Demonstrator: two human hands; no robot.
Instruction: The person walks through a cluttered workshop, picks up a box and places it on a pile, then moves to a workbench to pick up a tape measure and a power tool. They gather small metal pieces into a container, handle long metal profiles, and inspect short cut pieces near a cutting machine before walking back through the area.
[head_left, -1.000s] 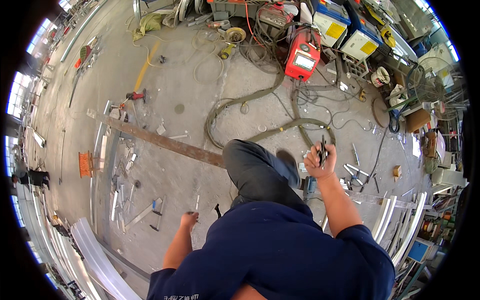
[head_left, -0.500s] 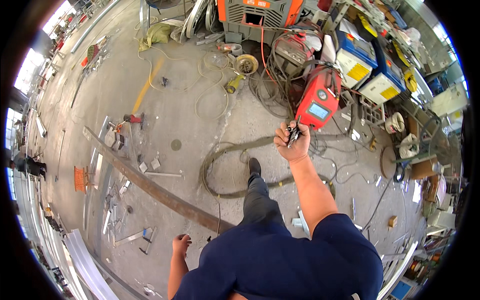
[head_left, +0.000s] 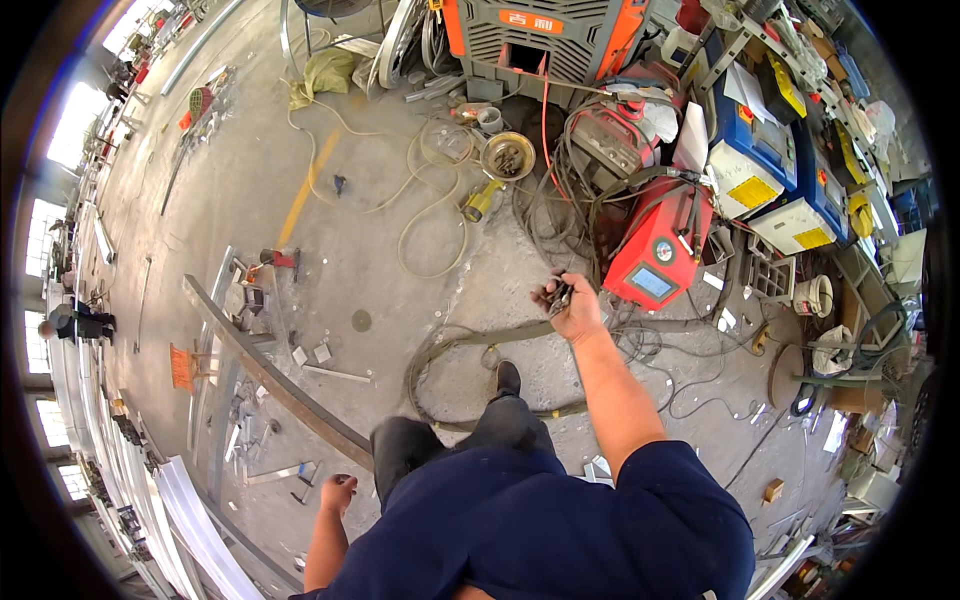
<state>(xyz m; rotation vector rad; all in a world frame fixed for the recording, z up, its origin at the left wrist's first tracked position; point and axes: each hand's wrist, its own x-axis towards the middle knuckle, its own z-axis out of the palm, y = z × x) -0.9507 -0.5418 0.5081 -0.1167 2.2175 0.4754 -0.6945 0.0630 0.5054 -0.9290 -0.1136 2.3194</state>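
Long bar point(head_left: 265, 370): brown, straight-edged, looks like rusty steel, so likely heavy and stiff.
Red machine point(head_left: 640, 258): boxy, 1 screen point(head_left: 654, 284), 1 round dial point(head_left: 663, 250).
Right hand point(head_left: 574, 310): fingers wrapped round the dark thing point(head_left: 558, 294).
Left hand point(head_left: 339, 493): half-curled; can't tell if it's gripping anything.
Dark thing: in that right hand, metal-looking; probably light, stiff, kinda slick, I'd hold its middle.

2 blue-and-white boxes point(head_left: 748, 165) stand side by side at upper right. A yellow tool point(head_left: 482, 203) lies just beside a bowl point(head_left: 487, 152) of small parts point(head_left: 508, 160).
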